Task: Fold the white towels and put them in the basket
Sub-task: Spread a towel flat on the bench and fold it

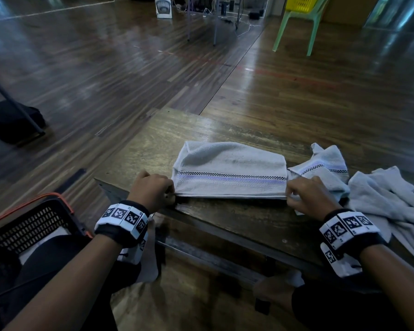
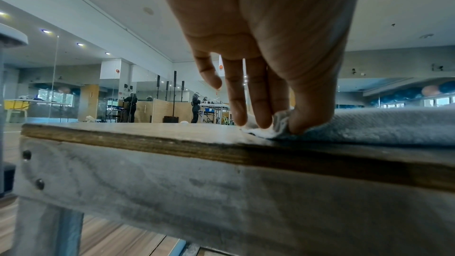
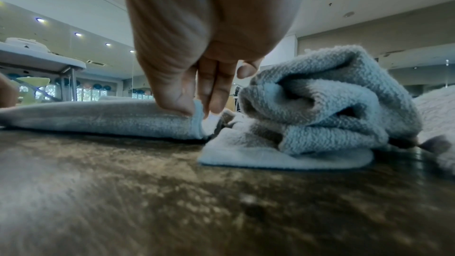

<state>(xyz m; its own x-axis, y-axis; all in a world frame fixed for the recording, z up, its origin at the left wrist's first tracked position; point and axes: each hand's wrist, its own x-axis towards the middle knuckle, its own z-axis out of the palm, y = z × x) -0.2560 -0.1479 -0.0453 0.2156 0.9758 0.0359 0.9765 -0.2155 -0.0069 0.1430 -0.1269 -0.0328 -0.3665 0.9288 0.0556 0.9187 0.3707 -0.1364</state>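
Note:
A white towel (image 1: 230,170) with a checked and lilac stripe lies folded flat on the wooden table (image 1: 153,144). My left hand (image 1: 171,193) pinches its near left corner; in the left wrist view the thumb and fingers (image 2: 261,108) squeeze that corner of the towel (image 2: 381,124). My right hand (image 1: 289,195) pinches the near right corner, thumb and fingers (image 3: 214,102) closed on the towel's edge (image 3: 123,116). The black basket (image 1: 34,223) with an orange rim sits low at my left, something white inside it.
More white towels lie crumpled at the right: a striped one (image 1: 325,168) touching the folded towel, and a loose heap (image 1: 387,204) beyond it. A bunched towel (image 3: 320,100) lies right beside my right hand. A green chair (image 1: 294,22) stands far off on the floor.

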